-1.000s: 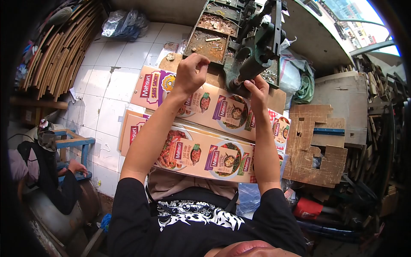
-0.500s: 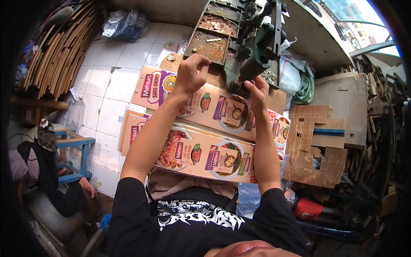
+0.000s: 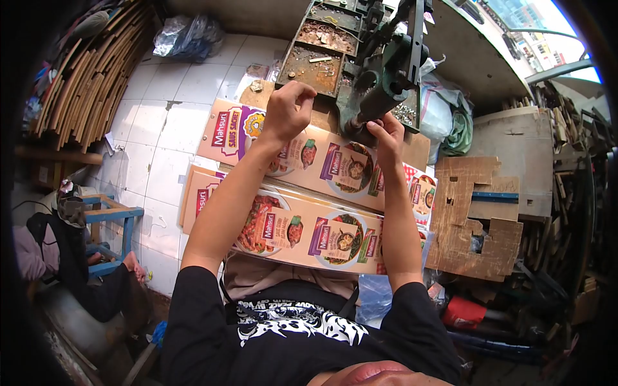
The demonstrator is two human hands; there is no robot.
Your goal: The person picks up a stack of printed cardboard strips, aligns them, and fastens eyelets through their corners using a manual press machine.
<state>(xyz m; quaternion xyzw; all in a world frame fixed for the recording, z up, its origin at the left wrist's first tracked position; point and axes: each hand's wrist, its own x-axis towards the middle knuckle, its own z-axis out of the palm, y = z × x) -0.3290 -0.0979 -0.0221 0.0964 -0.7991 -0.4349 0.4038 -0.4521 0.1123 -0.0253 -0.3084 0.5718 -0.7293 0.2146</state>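
Note:
My left hand [image 3: 290, 116] is closed, fingertips pinched together, above the upper printed "Mahsuri" board [image 3: 225, 132]. Whatever the pinch holds, if anything, is too small to tell. My right hand [image 3: 388, 136] lies beside the lower end of a dark green hand press [image 3: 380, 103], thumb and fingers drawn together near the board's far edge. Its grip is partly hidden, so I cannot make out what is in it. The upper board reaches under the press. A second stack of similar printed boards [image 3: 299, 241] lies closer to my body, beneath my forearms.
A rusty compartment tray [image 3: 315, 71] with small metal bits adjoins the press. Cut brown board [image 3: 463, 225] leans at right. A stack of brown strips [image 3: 84, 83] stands at left. Another person's foot [image 3: 134, 265] is near a blue stool [image 3: 125, 225]. White bags [image 3: 438, 116] sit behind.
Both my hands stay in nearly the same place. At left, the other person's foot and leg have shifted slightly upward in view.

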